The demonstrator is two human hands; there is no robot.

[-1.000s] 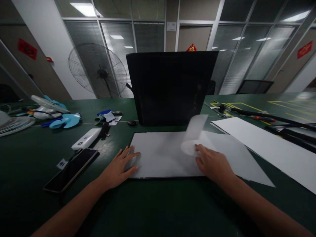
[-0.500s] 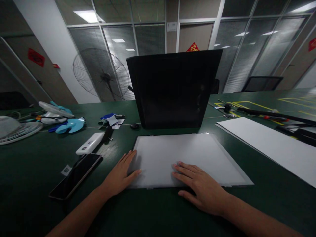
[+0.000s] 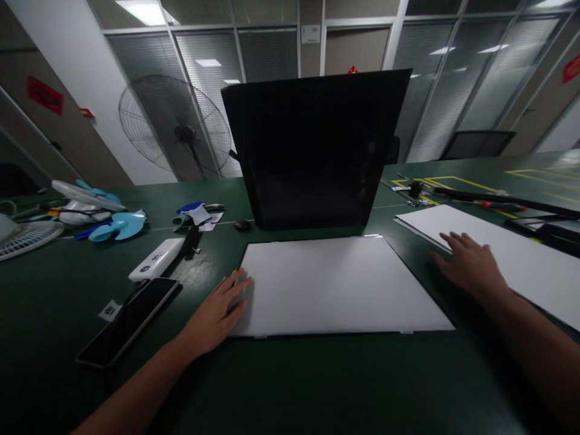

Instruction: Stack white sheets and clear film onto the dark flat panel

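Note:
A flat white panel (image 3: 326,287) with thin dark edges and small tabs lies on the green table. My left hand (image 3: 217,311) rests at its left edge, fingers spread, the fingertips on the white surface. Off to the right, my right hand (image 3: 471,266) is held over the left part of a stack of white sheets (image 3: 530,260). Its fingers are apart and nothing shows in them; whether they touch the top sheet I cannot tell. Behind the white panel stands a large black screen panel (image 3: 317,151), tilted upright.
On the left lie a phone (image 3: 129,323), a white power bank (image 3: 156,260), crumpled wrappers (image 3: 199,212), blue fan blades (image 3: 120,226) and a white fan grille (image 3: 31,238). A small black mouse-like object (image 3: 241,225) sits near the screen. Black strips and tools (image 3: 502,205) lie at the right.
My right hand has left the white panel and moved right and farther away to the white sheets. My left hand stays at the panel's left edge. The view has shifted slightly.

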